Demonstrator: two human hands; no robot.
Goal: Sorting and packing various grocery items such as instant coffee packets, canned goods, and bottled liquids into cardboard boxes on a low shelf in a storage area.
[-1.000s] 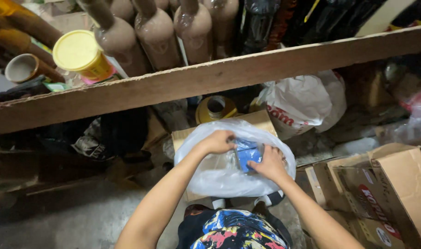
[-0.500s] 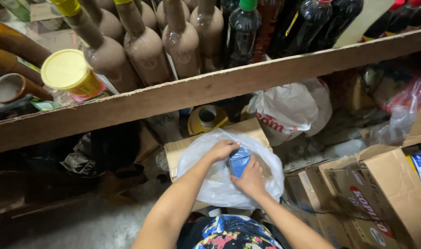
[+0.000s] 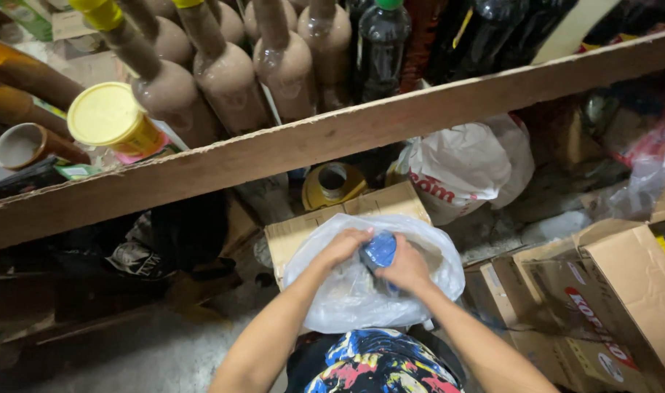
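A clear plastic bag (image 3: 361, 298) rests on a cardboard box (image 3: 314, 227) just below me. Both my hands are at its mouth. My left hand (image 3: 341, 247) grips the upper edge of a small blue packet (image 3: 380, 250), and my right hand (image 3: 407, 266) closes on the packet from the right side. The packet sits half inside the bag's opening. What else lies in the bag is blurred by the plastic.
A wooden shelf plank (image 3: 325, 142) crosses the view above, with brown-filled bottles (image 3: 227, 73), dark bottles (image 3: 382, 47) and a yellow-lidded tub (image 3: 110, 116) behind it. A white plastic bag (image 3: 456, 171), a yellow can (image 3: 334, 183) and open cardboard boxes (image 3: 623, 284) crowd the floor.
The view has shifted, so the bag and hands sit slightly left and lower in frame. Both hands stay on the blue packet at the bag's mouth, pressing it a little deeper.
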